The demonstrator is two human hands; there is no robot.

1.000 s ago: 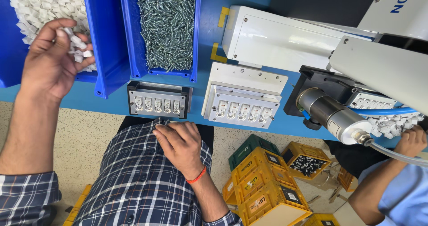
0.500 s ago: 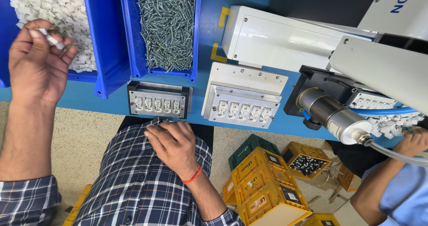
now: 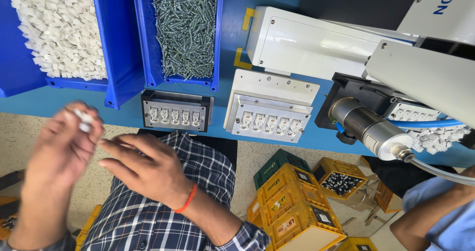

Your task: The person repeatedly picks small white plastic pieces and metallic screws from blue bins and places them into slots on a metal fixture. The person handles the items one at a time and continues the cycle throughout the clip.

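Observation:
My left hand [image 3: 62, 147] is blurred in front of the table edge and pinches small white plastic pieces [image 3: 83, 120] at its fingertips. My right hand [image 3: 143, 167], with an orange band at the wrist, reaches leftward with fingers spread, its fingertips almost meeting the left hand. Just above the hands sits a dark fixture [image 3: 176, 111] with a row of white parts in its slots. A white fixture [image 3: 269, 107] holding a similar row lies to its right. The blue bin of white pieces [image 3: 59, 31] is at the upper left.
A blue bin of metal screws [image 3: 185, 28] stands beside the white-piece bin. A white machine housing [image 3: 316, 45] and a motor cylinder [image 3: 368, 127] fill the right. Yellow crates [image 3: 292, 206] sit on the floor. Another person's blue-sleeved arm [image 3: 435, 216] shows at the lower right.
My left hand came down from the white-piece bin toward my lap, carrying white pieces. My right hand moved left from below the dark fixture to meet it.

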